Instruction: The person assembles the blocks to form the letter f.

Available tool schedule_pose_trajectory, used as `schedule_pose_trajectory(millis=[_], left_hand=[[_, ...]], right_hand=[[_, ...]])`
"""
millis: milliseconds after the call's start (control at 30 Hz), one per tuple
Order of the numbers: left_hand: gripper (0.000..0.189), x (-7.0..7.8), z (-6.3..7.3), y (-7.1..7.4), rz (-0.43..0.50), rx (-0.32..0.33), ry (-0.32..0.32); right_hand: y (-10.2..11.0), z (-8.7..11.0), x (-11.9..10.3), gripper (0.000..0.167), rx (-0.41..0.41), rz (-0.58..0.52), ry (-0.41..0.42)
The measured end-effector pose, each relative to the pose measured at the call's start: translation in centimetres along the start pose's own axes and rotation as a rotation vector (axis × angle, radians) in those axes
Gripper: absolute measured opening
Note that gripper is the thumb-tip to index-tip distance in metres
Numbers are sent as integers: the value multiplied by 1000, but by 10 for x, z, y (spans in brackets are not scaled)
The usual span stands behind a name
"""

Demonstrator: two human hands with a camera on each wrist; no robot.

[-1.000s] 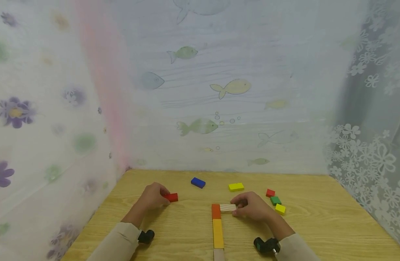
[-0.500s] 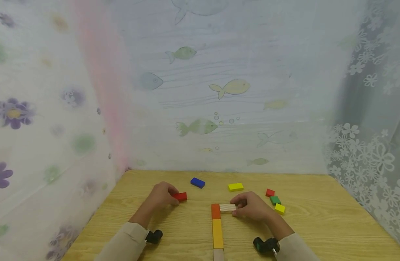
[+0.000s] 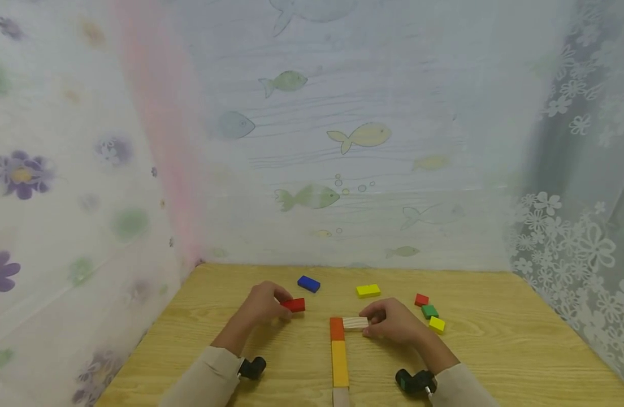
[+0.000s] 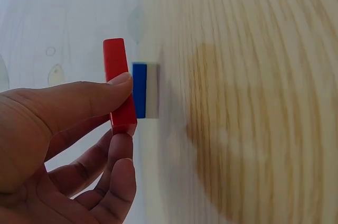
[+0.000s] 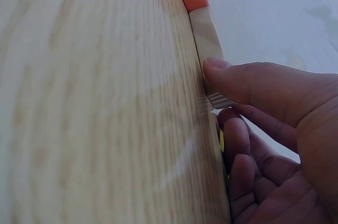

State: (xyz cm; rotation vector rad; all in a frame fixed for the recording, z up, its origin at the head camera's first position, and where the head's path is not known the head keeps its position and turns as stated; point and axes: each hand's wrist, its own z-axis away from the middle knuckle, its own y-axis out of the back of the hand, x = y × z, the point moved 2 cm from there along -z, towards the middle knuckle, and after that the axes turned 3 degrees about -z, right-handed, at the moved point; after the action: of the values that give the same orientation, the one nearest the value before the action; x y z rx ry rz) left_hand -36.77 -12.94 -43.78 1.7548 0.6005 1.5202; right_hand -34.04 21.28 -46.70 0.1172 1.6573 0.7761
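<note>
My left hand pinches a red wooden block between thumb and fingers, left of the row of blocks. In the left wrist view the red block is held over the tabletop, with the blue block beyond it. My right hand grips the right end of a plain wooden block lying on the table. The plain block's other end meets an orange block at the top of a row, above a yellow-orange block and a pale block.
At the back of the wooden table lie a blue block and a yellow block. To the right of my right hand sit small red, green and yellow blocks. Patterned curtains stand behind.
My left hand has carried the red block to the right, closer to the row. The right hand stays in place on the plain wooden block.
</note>
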Motion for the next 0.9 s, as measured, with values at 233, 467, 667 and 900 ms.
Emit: schedule_pose_trajectory(millis=[233,467,667,900], left_hand=[[27,9,1,-8,17,-31,-35],[25,19,5,-13,-14,-52,-84],[25,22,6,-17,9,-71,-72],[26,22,8,-24,28,-82,-61]], right_hand=[[1,1,-1,35,1,-6,-6],[0,2,-3,35,9,1,-4],[-1,2,-5,35,11,14,0],[-1,2,-6,34,11,14,-8]])
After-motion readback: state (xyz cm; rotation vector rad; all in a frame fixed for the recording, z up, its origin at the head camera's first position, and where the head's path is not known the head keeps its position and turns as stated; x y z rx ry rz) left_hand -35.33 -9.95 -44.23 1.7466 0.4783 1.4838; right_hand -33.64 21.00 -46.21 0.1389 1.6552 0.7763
